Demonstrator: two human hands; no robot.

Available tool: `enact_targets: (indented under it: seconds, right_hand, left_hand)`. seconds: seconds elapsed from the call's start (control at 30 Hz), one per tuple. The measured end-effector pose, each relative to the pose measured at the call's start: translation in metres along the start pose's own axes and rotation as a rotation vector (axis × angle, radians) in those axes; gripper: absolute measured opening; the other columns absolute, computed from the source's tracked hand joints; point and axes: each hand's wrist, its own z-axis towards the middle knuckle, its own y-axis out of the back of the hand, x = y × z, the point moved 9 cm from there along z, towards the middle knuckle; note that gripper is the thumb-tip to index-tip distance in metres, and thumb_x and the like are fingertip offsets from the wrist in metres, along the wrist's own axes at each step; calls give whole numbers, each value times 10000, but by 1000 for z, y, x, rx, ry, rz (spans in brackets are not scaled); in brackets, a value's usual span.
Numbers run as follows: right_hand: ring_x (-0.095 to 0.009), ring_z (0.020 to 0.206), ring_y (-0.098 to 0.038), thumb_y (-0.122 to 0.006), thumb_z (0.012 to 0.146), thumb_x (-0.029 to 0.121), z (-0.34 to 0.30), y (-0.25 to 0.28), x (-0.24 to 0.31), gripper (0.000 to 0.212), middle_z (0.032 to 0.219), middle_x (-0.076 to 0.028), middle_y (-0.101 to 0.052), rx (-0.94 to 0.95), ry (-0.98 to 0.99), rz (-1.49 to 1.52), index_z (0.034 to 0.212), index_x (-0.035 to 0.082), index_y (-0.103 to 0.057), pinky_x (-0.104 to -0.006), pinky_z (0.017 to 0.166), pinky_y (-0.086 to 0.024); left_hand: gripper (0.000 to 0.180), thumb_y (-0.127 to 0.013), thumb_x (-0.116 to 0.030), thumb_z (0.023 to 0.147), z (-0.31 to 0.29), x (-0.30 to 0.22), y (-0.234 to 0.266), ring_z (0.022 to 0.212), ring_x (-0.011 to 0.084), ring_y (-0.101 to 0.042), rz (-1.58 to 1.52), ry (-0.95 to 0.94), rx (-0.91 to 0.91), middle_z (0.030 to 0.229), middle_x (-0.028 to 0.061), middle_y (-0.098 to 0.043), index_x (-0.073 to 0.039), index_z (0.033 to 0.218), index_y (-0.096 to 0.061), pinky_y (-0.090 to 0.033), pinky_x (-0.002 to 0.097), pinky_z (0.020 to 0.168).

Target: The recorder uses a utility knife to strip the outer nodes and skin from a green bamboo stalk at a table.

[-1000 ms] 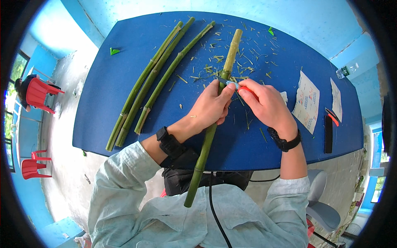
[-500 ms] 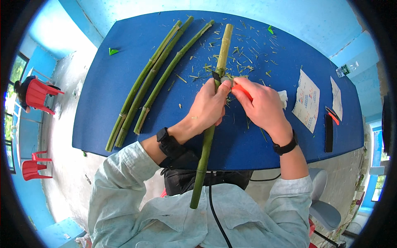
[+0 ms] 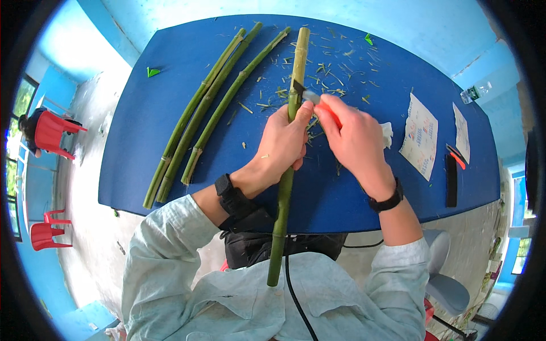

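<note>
My left hand [image 3: 282,142] is wrapped around a green bamboo stalk [image 3: 280,227], which runs from near my chest out over the table. Its far part looks pale yellow, with the green skin scraped off. In my right hand [image 3: 357,136] is a utility knife [image 3: 311,96] with an orange handle, grey front and dark blade. The blade lies against the stalk just beyond my left hand, where green meets pale. My left thumb touches the knife's front part. Three more green bamboo stalks [image 3: 194,122] lie side by side on the table to the left.
Shavings [image 3: 335,77] are scattered over the blue table [image 3: 131,136]. Two printed paper sheets [image 3: 420,136], a black strip [image 3: 451,182] and an orange-and-black tool [image 3: 457,157] lie at the right. A plastic bottle [image 3: 476,92] is by the right edge. Someone sits on a red chair [image 3: 52,133] far left.
The knife and my right hand have moved slightly away from me along the stalk. The stalk's far end has swung a little left, and its near end slightly right.
</note>
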Motion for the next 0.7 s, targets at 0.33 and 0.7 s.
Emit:
enact_targets:
  seconds: [0.33,0.7]
  right_hand:
    - [-402,778,-749,-706,1066,291,4,2,-7,257,859,-199,-753,105,26,263,1195,74,-753,-452,643,-558]
    - [-381,715,-720,-688,1076,291,2,-1,-18,271,854,-198,-745,234,-4,341,1184,56,-769,-422,616,-523]
  left_hand:
    - [400,-576,-502,1155,-3,-3,-4,489,68,-390,-113,-7,114,720,-41,-424,-136,1059,-448,-343,266,398]
    - [415,-596,-465,1154,2,-1,-8,512,84,-438,-74,-8,197,785,15,-519,-79,1068,-471,-353,275,418]
